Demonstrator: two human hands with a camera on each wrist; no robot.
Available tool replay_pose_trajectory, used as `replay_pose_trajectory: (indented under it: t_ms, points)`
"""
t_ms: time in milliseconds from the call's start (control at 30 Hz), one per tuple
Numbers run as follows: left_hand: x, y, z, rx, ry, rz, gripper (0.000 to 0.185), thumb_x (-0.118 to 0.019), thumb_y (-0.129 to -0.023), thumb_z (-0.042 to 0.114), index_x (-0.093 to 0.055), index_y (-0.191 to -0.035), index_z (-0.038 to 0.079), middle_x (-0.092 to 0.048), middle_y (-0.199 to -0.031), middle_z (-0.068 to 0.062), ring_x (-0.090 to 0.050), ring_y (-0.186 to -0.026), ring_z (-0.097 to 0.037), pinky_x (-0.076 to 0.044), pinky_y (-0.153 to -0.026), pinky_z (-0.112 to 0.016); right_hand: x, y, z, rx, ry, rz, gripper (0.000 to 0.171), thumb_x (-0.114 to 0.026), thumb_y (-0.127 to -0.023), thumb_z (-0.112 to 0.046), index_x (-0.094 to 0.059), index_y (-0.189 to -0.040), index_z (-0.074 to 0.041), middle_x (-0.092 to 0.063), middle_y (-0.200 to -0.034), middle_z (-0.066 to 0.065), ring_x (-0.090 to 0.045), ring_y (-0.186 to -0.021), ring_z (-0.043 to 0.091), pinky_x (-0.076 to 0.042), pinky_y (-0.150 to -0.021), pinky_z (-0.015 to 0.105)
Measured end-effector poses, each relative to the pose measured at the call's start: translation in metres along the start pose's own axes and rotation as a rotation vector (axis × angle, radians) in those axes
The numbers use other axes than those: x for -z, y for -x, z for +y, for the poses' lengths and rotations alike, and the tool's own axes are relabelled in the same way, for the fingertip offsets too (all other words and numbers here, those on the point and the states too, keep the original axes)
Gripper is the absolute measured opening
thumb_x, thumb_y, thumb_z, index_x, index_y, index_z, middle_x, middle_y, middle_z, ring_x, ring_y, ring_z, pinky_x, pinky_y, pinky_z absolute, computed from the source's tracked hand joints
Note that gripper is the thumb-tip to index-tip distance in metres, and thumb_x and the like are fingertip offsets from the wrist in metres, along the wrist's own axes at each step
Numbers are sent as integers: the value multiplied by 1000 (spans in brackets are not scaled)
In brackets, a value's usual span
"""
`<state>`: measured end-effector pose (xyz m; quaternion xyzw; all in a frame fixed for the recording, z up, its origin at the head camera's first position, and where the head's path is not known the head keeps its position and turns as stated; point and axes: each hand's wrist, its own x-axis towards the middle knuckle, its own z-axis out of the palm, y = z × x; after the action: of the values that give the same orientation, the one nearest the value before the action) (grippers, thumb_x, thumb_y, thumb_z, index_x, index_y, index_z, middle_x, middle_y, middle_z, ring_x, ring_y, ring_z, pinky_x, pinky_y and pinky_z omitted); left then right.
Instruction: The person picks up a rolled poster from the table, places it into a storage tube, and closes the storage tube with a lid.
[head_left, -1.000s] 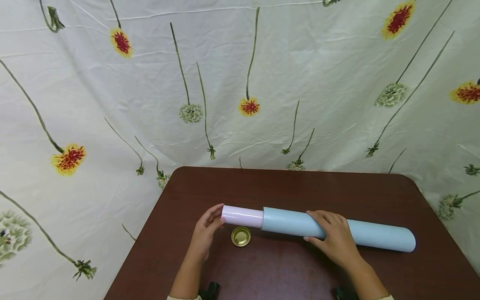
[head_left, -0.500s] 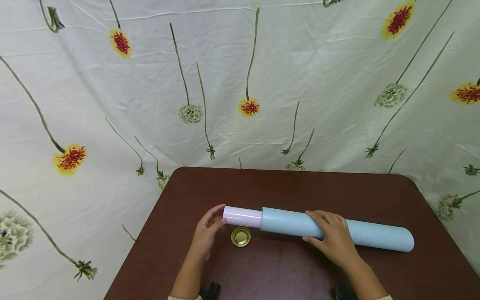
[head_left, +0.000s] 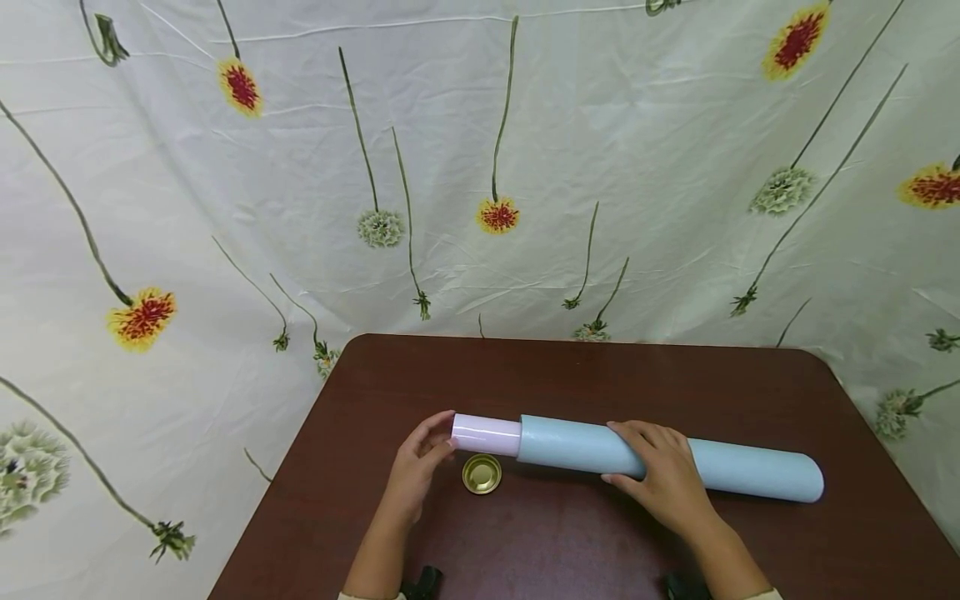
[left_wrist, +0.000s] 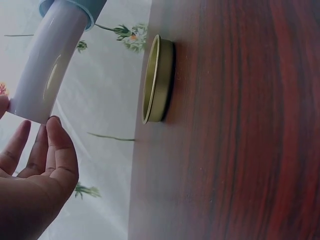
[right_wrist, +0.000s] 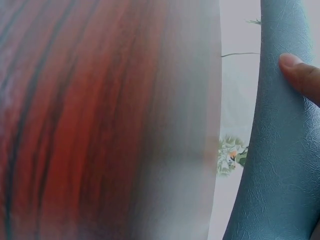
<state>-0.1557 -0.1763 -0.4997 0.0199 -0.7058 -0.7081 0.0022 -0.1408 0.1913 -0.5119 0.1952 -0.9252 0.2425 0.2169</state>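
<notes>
A light blue tube (head_left: 581,444) with a finely creased surface lies slantwise across the table. From its left end sticks out a narrower, glossy lilac tube (head_left: 487,435), whitish in the left wrist view. My left hand (head_left: 415,467) holds the lilac tube's free end between thumb and fingertips. My right hand (head_left: 670,473) grips the blue tube near its middle from above, and its thumb (right_wrist: 299,72) presses the side in the right wrist view. Just below the lilac tube rests a shallow round gold lid (head_left: 482,473), hollow side up; in the left wrist view the gold lid (left_wrist: 160,82) appears beside the hand.
The dark reddish-brown table (head_left: 570,550) has rounded far corners. Behind and left of it hangs a white flower-printed cloth (head_left: 300,167). Dark straps or mounts (head_left: 426,582) show by the wrists at the lower edge.
My left hand has moved slightly right, and less of the lilac tube shows outside the blue one. The blue tube and my right hand have shifted a little left. The lid stays put.
</notes>
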Motion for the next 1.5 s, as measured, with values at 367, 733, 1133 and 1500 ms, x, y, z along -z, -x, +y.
replay_pose_trajectory:
  t_ms: [367, 733, 1133, 1500]
  points:
    - [-2, 0, 0, 14, -6, -13, 43, -67, -93, 6, -61, -135, 8, -68, -113, -7, -66, -94, -11, -55, -84, -31, -2, 0, -1, -4, -10, -6, 81, -94, -66, -35, -61, -138, -18, -64, -126, 4, -60, -116, 32, -35, -103, 57]
    - [-5, 1, -3, 12, -3, -35, 44, -67, -93, 6, -60, -136, 7, -67, -114, -13, -66, -94, -11, -55, -86, -31, -3, -1, -3, 2, -12, -4, 81, -94, -66, -36, -61, -138, -18, -64, -125, 3, -60, -114, 31, -35, -102, 56]
    - [-9, 0, -7, 20, 0, -46, 42, -67, -93, 6, -63, -134, 10, -65, -124, -15, -66, -100, -12, -54, -88, -29, -5, 0, -3, 3, -12, -2, 81, -94, -65, -36, -62, -137, -18, -65, -124, 4, -60, -114, 31, -35, -103, 56]
    - [-12, -1, -9, 23, -10, -67, 41, -67, -93, 7, -62, -134, 11, -64, -129, -15, -66, -103, -13, -53, -89, -29, -6, -1, -4, 6, -4, -4, 82, -94, -65, -37, -61, -138, -20, -65, -124, 4, -60, -115, 31, -36, -102, 56]
